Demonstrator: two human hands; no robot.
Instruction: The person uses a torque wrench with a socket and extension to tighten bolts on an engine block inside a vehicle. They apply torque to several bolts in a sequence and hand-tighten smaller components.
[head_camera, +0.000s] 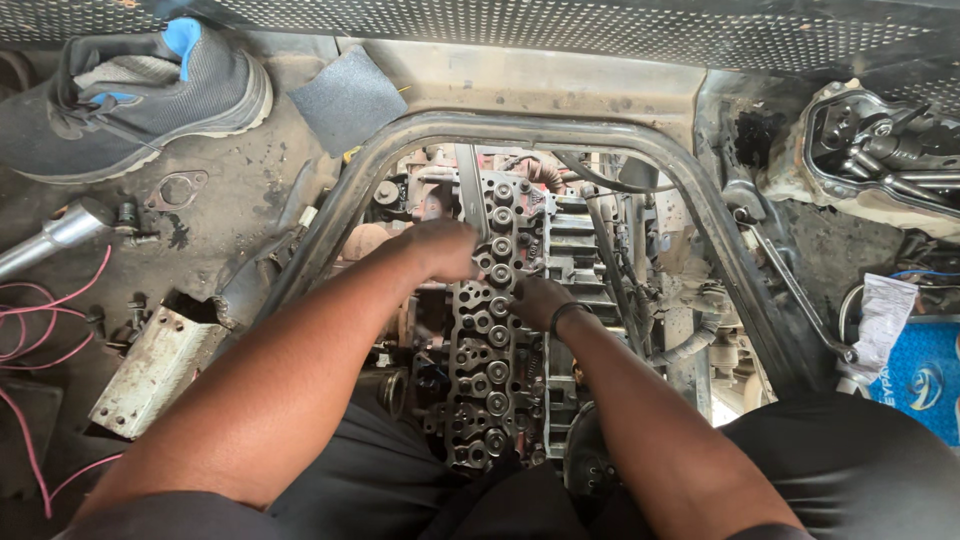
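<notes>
Through an opening framed by a dark metal rim (520, 125) I look down on an engine cylinder head (490, 380) with rows of valve springs. My left hand (440, 250) reaches over its upper left part, fingers curled and blurred near a long flat metal bar (468, 185). Whether it grips the bar is unclear. My right hand (540, 298), a dark band on its wrist, rests with closed fingers on the springs at the head's middle. What it holds, if anything, is hidden.
A grey shoe (130, 95) and a chrome socket handle (55, 235) lie on the dirty floor at left, with pink wires (40, 310) and a white metal bracket (150, 370). A tray of sockets and tools (880, 150) sits at right, above a blue packet (925, 380).
</notes>
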